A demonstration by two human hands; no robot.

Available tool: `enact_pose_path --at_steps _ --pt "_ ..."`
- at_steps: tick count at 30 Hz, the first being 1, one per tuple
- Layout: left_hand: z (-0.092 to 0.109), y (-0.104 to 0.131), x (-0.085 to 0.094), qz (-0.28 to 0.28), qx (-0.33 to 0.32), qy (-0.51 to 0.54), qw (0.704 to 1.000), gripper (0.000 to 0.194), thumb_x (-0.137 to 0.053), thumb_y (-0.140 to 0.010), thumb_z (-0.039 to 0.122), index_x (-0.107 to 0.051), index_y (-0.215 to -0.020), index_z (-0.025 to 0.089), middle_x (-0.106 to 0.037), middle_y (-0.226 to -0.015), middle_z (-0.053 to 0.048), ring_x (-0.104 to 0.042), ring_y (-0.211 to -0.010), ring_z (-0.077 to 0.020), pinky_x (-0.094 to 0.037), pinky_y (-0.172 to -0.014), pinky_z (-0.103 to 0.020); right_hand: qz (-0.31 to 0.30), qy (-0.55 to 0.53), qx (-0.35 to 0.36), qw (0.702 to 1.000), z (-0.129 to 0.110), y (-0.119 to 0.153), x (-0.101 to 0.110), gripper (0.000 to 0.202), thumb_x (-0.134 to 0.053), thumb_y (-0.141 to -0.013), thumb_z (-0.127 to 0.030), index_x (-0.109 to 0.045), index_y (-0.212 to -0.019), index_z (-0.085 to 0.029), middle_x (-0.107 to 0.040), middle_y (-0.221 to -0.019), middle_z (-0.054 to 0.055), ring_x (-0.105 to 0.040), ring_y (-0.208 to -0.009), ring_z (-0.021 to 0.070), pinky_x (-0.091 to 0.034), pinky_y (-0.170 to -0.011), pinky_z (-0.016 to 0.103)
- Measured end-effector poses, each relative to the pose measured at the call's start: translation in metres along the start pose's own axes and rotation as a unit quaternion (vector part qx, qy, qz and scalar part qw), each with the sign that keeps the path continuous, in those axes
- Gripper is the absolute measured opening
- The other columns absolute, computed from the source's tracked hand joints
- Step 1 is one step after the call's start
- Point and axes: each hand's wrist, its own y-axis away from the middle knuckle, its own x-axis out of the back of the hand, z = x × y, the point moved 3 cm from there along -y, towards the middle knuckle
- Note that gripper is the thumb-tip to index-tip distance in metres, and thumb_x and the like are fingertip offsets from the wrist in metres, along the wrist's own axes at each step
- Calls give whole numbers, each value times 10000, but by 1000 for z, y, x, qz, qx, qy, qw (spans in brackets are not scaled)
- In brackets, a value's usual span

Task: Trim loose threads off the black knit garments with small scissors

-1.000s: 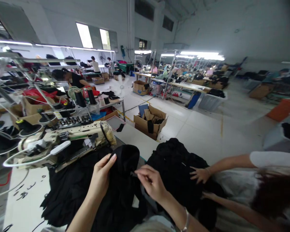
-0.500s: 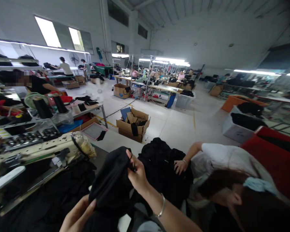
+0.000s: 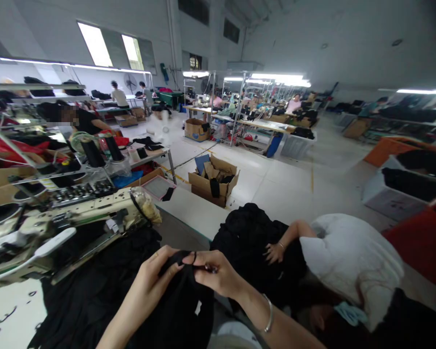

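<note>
My left hand (image 3: 154, 275) pinches the upper edge of a black garment (image 3: 183, 310), which hangs down in front of me with a small white label on it. Right beside it, my right hand (image 3: 216, 272) grips the same edge, fingertips almost touching those of the left. A small dark tool with a finger loop, seemingly thread snips (image 3: 211, 267), sits within my right hand, mostly hidden by the fingers. More black cloth (image 3: 90, 286) is heaped under the sewing machine (image 3: 94, 218) at left.
A co-worker in a white top (image 3: 352, 252) bends low at right, one hand on a pile of black garments (image 3: 250, 237). Beyond the white tabletop (image 3: 192, 211) stands a cardboard box (image 3: 214, 186). Thread cones (image 3: 92, 152) rise behind the machine.
My right hand has come down and my left hand has risen, so both meet at the garment's edge. The view has swung left, and the co-worker has bent lower.
</note>
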Motion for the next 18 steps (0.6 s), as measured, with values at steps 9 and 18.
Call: enact_pose_path --at_steps 9,18 --pt "-4 17 10 89 72 79 990 98 -544 -822 293 -543 -803 196 -559 -765 11 -530 -737 -141 -421 -665 -203 70 63 38 995 -10 -7 -10 329 -503 -805 -116 -658 -1079 -211 -669 -995 51 -624 -825 150 -495 -764 279" --pt "-6 19 12 41 184 206 960 236 -679 -692 350 -594 -846 191 -650 -745 12 -598 -714 -165 -452 -636 -212 -76 362 235 899 -23 -10 -18 602 -433 -753 -36 -431 -1321 -236 -571 -1232 63 -613 -916 176 -489 -757 291"
